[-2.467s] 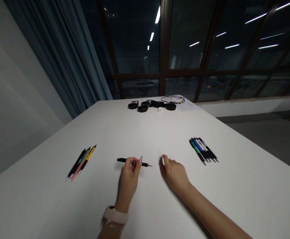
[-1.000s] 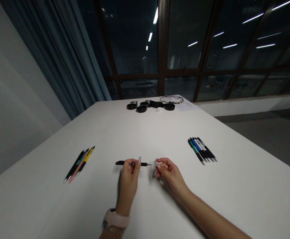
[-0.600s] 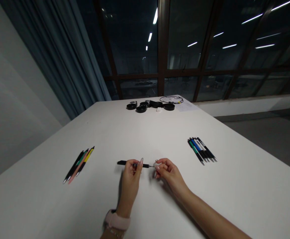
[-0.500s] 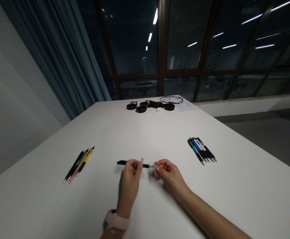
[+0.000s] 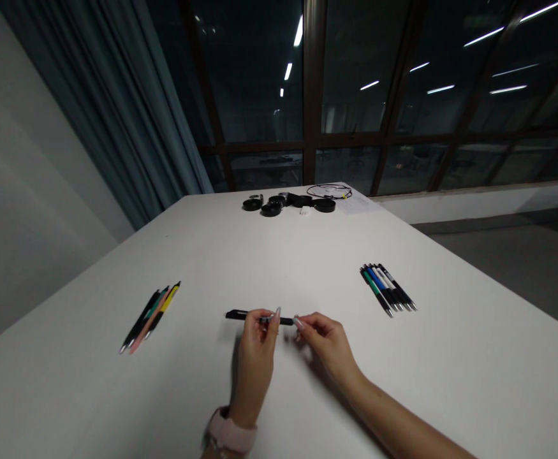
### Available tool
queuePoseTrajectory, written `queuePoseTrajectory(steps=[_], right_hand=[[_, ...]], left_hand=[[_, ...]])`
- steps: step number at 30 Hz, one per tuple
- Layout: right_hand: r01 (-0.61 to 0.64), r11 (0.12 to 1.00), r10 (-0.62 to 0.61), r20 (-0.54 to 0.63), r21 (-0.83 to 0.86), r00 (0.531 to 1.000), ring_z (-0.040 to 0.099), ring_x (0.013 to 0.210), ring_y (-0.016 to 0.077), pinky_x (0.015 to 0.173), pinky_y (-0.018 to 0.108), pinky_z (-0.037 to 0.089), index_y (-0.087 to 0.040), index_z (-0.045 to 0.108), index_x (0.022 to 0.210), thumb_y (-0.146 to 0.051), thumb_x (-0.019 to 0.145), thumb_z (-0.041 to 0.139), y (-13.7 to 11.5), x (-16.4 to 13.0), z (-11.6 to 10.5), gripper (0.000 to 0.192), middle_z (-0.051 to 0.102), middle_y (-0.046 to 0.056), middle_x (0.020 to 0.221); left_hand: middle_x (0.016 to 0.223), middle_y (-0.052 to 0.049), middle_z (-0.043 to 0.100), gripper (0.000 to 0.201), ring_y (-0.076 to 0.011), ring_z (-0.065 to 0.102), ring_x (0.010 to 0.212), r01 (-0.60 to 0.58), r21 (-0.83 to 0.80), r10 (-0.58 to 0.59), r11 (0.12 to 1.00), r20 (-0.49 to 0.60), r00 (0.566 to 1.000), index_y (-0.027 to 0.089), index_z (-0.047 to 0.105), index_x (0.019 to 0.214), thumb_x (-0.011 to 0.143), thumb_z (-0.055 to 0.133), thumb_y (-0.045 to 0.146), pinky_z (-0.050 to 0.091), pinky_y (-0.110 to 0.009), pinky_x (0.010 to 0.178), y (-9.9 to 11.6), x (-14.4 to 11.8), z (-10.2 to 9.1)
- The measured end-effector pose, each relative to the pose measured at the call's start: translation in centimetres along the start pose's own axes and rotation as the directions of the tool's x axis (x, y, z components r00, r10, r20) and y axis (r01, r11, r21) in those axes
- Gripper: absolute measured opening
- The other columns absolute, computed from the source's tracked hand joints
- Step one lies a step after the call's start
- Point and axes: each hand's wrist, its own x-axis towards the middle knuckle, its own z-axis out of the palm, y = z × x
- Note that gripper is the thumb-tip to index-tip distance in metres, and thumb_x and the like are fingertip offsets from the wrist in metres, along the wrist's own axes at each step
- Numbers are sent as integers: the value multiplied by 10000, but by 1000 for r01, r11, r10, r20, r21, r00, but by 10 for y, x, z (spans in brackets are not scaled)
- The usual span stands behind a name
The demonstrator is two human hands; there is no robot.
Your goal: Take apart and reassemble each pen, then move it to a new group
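A black pen (image 5: 254, 316) is held level just above the white table (image 5: 279, 255), a little nearer the person than the table's middle, its length running left to right. The left hand (image 5: 256, 354) pinches the pen around its middle between thumb and fingertips, closed firmly on the barrel, with a pale watch strap (image 5: 231, 433) at the wrist. The right hand (image 5: 329, 347) meets the pen's right end, its thumb and forefinger pressed together in a narrow pinch on the tip; whether a small separate piece sits between those fingertips is too small to tell.

Taking the pen as the landmark, a small bundle of pens with black, green, pink and yellow bodies (image 5: 149, 317) lies well to its left, slanted on the tabletop. Well to the pen's right and slightly farther from the person lies a second group of pens in black, blue, green and white (image 5: 388, 288), side by side and touching. Far beyond the pen, at the table's far edge, sit several black round objects (image 5: 288, 203) with a coiled cable (image 5: 329, 190) beside them. Behind the table stand dark windows (image 5: 379, 95) and, to the left, a grey curtain (image 5: 116, 108).
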Motion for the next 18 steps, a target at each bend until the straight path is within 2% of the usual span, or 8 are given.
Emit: queuePoseTrajectory(steps=[7,11,18], right_hand=[[-92,996,92,24,-17,995,469,451,93,499,237,357,-156,662,582,-723,600,735,1,1,2,572,594,-4,485],[-158,985,162,71,-62,984,428,405,85,463,236,330,-164,612,489,-815,610,642,2,1,4,663,552,0,444],[-110,981,129,110,-160,986,382,382,93,462,254,303,-204,515,407,-880,698,465,5,1,4,739,453,-15,380]], left_hand=[[742,12,607,277,-153,579,676,-74,80,75,994,-4,997,217,543,910,844,626,474,461,-256,614,-4,-4,0],[707,22,599,272,-149,563,636,-84,149,82,985,23,996,219,551,902,854,608,481,443,-254,590,-6,-6,-2],[658,39,564,265,-144,534,594,-88,187,76,979,70,995,219,551,896,872,581,482,427,-253,575,-4,-8,-2]])
